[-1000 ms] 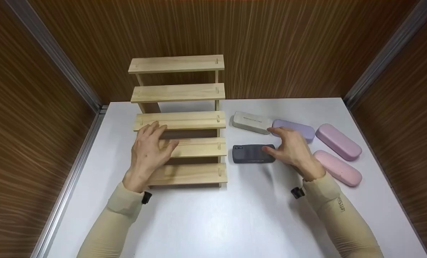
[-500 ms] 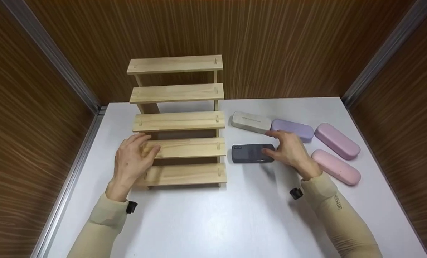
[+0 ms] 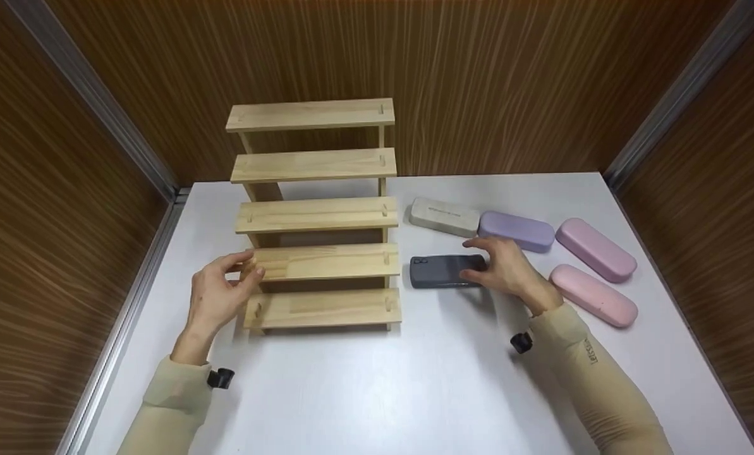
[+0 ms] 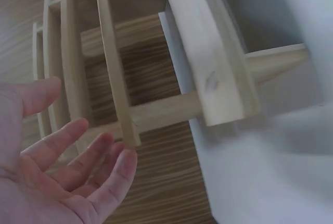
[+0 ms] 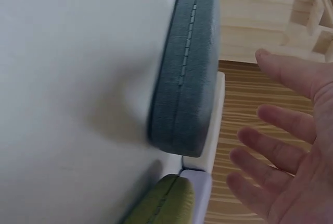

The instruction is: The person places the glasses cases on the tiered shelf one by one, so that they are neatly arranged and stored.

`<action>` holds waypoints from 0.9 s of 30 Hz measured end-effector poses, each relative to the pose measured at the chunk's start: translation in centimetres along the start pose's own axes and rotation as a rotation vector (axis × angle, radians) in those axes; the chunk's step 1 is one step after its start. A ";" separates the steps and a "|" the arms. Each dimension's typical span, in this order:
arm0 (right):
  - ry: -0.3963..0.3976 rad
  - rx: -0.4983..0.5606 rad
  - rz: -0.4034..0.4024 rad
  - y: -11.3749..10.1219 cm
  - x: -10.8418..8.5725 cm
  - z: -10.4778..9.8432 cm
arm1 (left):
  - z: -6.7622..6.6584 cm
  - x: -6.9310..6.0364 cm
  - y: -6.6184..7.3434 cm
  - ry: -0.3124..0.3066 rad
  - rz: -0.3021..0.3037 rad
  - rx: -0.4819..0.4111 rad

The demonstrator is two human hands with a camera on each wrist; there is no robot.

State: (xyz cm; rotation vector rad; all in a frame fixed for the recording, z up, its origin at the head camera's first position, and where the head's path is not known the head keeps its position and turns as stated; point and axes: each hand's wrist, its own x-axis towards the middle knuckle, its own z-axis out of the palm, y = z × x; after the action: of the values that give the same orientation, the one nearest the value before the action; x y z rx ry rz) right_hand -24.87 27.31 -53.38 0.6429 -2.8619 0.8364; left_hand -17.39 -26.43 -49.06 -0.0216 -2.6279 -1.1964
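A dark grey glasses case [image 3: 437,272] lies on the white table, its hinge line visible in the right wrist view. Over its right end hovers my right hand [image 3: 506,268], thumb and fingers spread and apart from the case [image 5: 187,73] in the right wrist view. A five-tier light wooden display rack [image 3: 320,215] stands on the left. My left hand [image 3: 215,294] is at the left end of its second-lowest board [image 3: 332,261], fingers loosely bent. Beside that board's end [image 4: 117,78] the fingertips come very close; whether they touch it I cannot tell.
Behind the grey case are a white case [image 3: 445,216] and a lilac case [image 3: 517,231]. Two pink cases, one farther back [image 3: 596,249] and one nearer [image 3: 593,296], lie to the right. The right wrist view shows a yellow-green case [image 5: 164,203]. Wood-grain walls [image 3: 509,82] enclose the table.
My left hand has moved left and toward me, from over the rack's boards to their left end. The right hand has shifted slightly nearer over the grey case. The cases have not moved.
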 end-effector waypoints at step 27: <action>-0.060 0.089 -0.020 1.3 0.2 2.5 | -0.3 -2.7 -5.1 -0.314 -0.370 -0.385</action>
State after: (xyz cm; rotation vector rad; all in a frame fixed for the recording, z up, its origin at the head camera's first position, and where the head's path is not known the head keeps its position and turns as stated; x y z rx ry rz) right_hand -25.52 26.92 -56.12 0.7179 -2.8794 0.9625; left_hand -15.36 -29.77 -53.32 0.2327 -2.6878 -1.9556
